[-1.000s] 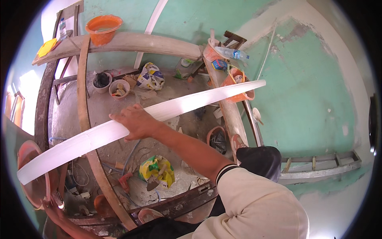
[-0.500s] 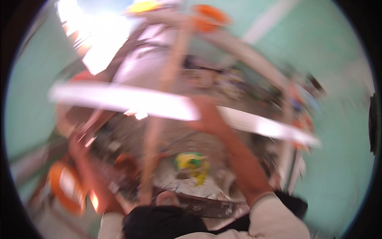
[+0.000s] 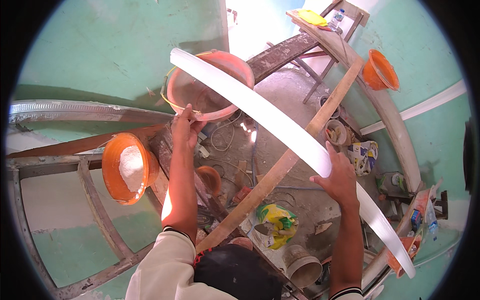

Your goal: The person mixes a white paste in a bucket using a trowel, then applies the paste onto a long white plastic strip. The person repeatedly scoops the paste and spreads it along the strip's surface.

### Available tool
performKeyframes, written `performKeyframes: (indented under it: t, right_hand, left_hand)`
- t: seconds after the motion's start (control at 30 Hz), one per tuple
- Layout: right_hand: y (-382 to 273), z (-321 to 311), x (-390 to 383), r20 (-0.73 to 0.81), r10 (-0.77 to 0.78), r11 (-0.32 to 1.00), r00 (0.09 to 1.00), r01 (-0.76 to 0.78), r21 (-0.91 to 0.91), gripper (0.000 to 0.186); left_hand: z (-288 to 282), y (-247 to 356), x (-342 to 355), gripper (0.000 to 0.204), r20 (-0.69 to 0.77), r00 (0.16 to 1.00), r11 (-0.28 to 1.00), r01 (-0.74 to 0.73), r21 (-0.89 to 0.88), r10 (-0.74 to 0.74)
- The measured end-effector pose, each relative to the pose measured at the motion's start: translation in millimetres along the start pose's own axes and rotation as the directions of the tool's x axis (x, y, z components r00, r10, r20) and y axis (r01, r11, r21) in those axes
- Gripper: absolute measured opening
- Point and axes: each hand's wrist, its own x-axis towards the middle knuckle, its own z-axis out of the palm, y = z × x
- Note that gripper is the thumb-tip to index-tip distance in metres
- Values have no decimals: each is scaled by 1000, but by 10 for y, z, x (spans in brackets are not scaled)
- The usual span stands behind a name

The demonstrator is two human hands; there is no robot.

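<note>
A long white moulding strip [image 3: 280,127] slants across the view, from over a large pinkish-orange bucket [image 3: 239,75] down to the lower right. My right hand [image 3: 341,177] grips the strip right of its middle, thumb and index finger spread along it. The palm side is hidden. At the near rim of the bucket is my left hand [image 3: 185,131], its fingers closed on the edge beside the yellow handle. The strip's far end passes above the bucket's mouth.
A wooden plank [image 3: 270,182] crosses diagonally beneath the strip. An orange bowl of white powder [image 3: 132,167] stands at left. Further orange bowl [image 3: 380,70] and water bottle [image 3: 337,19] are at upper right. A yellow-green bag [image 3: 277,225] and grey bucket [image 3: 302,265] lie below.
The view has turned left and sharpened. The strip now slants more steeply down to the right, still in my right hand. My left hand is now at the large bucket's rim.
</note>
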Motion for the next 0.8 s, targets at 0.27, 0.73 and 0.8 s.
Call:
performKeyframes:
  t: [0.27,0.73,0.8]
  right_hand:
    - [69,-85,3,2,-7,1000,1000,7,-10,118]
    - [-47,-182,-23,-7,-44,996,999,45,83,116]
    - [-35,-212,-21,7,-44,995,999,44,89,116]
  left_hand:
    - [174,30,-72,31,-63,997,999,40,-37,-42]
    - [-32,-3,-182,38,-27,998,994,52,-96,-55]
    - [16,25,-232,37,-44,997,992,53,-111,-58]
